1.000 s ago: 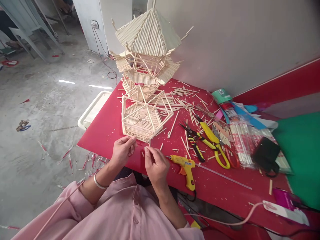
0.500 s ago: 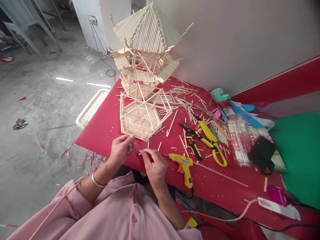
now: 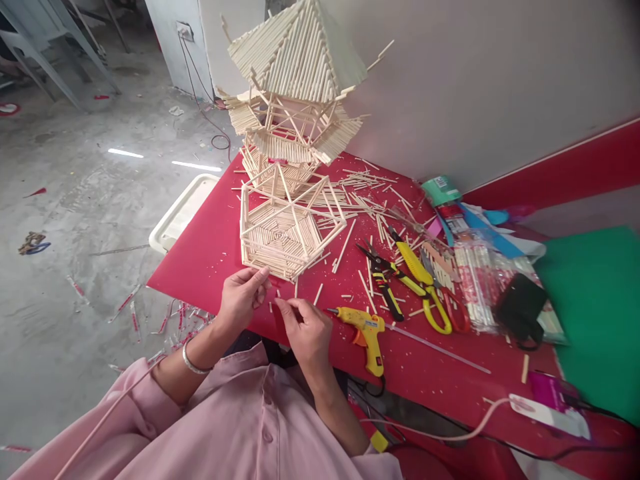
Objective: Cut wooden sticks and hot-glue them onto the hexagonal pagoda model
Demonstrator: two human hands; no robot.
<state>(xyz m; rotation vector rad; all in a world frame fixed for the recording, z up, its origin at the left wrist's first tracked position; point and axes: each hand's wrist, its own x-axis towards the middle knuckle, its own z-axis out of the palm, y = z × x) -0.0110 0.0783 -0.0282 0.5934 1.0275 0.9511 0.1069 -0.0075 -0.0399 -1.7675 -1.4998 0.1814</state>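
Note:
My left hand (image 3: 244, 295) is closed in a pinch at the table's front edge, just below a hexagonal frame of thin wooden sticks (image 3: 295, 212). Whatever lies between its fingertips is too small to make out. My right hand (image 3: 306, 328) also pinches, thumb against forefinger, a little lower and to the right; what it holds cannot be made out. Right beside it lies a yellow glue gun (image 3: 369, 331), its nozzle toward my hand. Behind the frame stands a tiered stick pagoda (image 3: 300, 67) with slatted roofs.
Loose sticks (image 3: 367, 181) are scattered over the red table (image 3: 193, 267). Pliers (image 3: 385, 287), a yellow cutter (image 3: 416, 261), scissors (image 3: 439, 313) and packs of sticks (image 3: 477, 280) lie to the right. A black object (image 3: 521, 307) rests on the packs. A pale cable (image 3: 480, 427) runs along the front.
Both hands keep their pinches, the right shifting slightly left. The view has turned a little; the frame, pagoda and tools stay where they were on the table.

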